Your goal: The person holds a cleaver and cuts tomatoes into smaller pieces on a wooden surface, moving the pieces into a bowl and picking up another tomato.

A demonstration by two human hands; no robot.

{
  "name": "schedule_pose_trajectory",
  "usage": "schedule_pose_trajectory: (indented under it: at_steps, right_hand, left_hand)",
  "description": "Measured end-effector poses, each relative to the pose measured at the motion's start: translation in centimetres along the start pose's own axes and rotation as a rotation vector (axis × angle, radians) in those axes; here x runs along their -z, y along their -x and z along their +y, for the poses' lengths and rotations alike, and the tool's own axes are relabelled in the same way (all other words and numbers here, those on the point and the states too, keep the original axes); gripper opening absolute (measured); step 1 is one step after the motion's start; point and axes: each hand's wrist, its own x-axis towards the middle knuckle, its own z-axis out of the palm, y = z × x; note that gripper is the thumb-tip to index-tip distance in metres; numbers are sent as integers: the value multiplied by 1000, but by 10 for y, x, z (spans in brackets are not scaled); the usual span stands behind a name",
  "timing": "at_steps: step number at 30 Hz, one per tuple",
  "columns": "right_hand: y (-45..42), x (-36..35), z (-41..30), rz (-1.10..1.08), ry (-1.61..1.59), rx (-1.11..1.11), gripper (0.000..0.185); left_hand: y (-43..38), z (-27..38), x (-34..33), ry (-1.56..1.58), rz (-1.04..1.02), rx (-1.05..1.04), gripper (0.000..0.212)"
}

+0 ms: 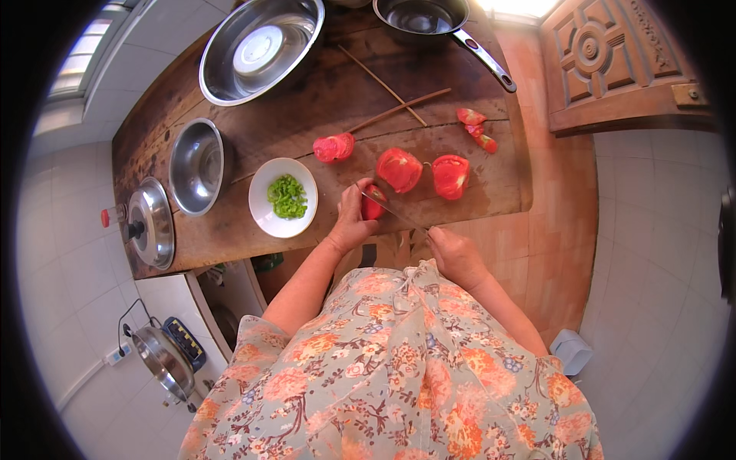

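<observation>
My left hand (351,215) grips a red tomato piece (372,208) near the front edge of the wooden table (276,129). In my right hand (457,256) is the handle of a knife (399,213), whose blade lies across that tomato piece, its tip by my left fingers. Just beyond the blade sits a cut tomato (399,170), with another tomato piece (451,176) to its right. A sliced tomato piece (333,148) rests farther left. Small tomato scraps (477,130) lie near the table's right end. Left of my hand, a white bowl (260,198) contains chopped green vegetable (287,196).
Two crossed chopsticks (397,103) lie behind the tomatoes. A large steel basin (221,75) and a frying pan (422,17) stand at the back. On the left are a steel bowl (198,167) and a pot lid (154,221). A carved wooden door (615,63) is at right.
</observation>
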Motion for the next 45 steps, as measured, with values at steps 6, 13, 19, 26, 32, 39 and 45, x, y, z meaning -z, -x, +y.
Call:
schedule_pose_trajectory:
  at_steps: [6, 13, 19, 26, 32, 39, 45]
  right_hand:
    - [-5, 4, -4, -27, 97, 65, 6]
    - [-9, 13, -9, -94, 166, 82, 8]
    - [-15, 16, -14, -142, 218, 80, 11]
    - [-26, 8, -17, -98, 157, 96, 7]
    - [-22, 8, -10, -144, 116, 77, 8]
    - [-38, -4, -13, -133, 172, 87, 11]
    - [-30, -8, -9, -89, 145, 75, 10]
  left_hand:
    - [-1, -15, -4, 105, -8, -32, 87]
    - [-3, -16, -3, -136, 113, -220, 99]
    - [-7, -21, -4, -151, 146, -291, 99]
    - [-4, -21, -13, 21, 141, -360, 89]
    - [-1, -24, -14, 85, 119, -243, 85]
    - [-3, -17, -10, 136, 136, -232, 72]
    - [-1, -20, -14, 87, 139, -176, 78]
